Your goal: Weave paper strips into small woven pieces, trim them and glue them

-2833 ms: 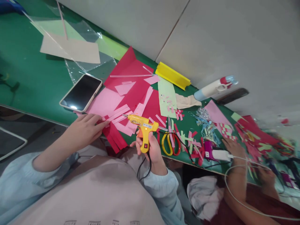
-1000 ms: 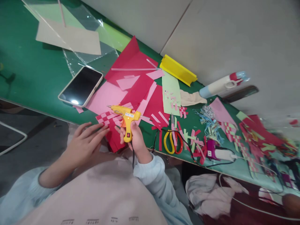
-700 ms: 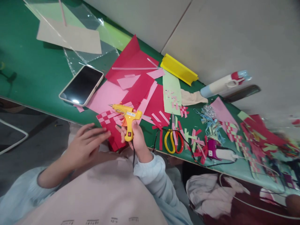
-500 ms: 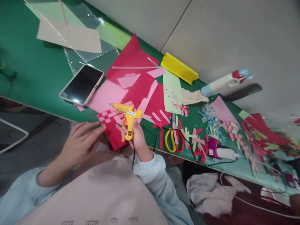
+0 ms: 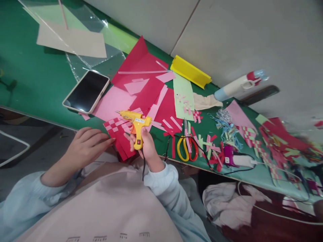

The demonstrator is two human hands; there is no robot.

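A yellow hot glue gun (image 5: pixel 138 126) is in my right hand (image 5: pixel 148 144), its nozzle aimed left over the papers and its black cord hanging down. Below the nozzle lies a woven red and pink paper piece (image 5: pixel 113 127), whose red strips reach over the table's front edge. My left hand (image 5: pixel 87 144) is beside that piece with fingers stretched out; the fingertips are at its lower left edge, and whether they touch it I cannot tell. Red and pink paper sheets (image 5: pixel 148 94) spread behind the glue gun.
Left of the papers lies a phone (image 5: pixel 86 92). Scissors (image 5: pixel 186 148) with yellow and red handles rest at the front edge among paper strips and a cord. Further right are a purple plug adapter (image 5: pixel 229 156) and a bottle (image 5: pixel 239 85). A yellow tray-like piece (image 5: pixel 191 72) leans near the wall.
My left hand has turned slightly, palm more downward, with its fingers beside the woven paper. The glue gun stays in my right hand. The whole view has shifted a little.
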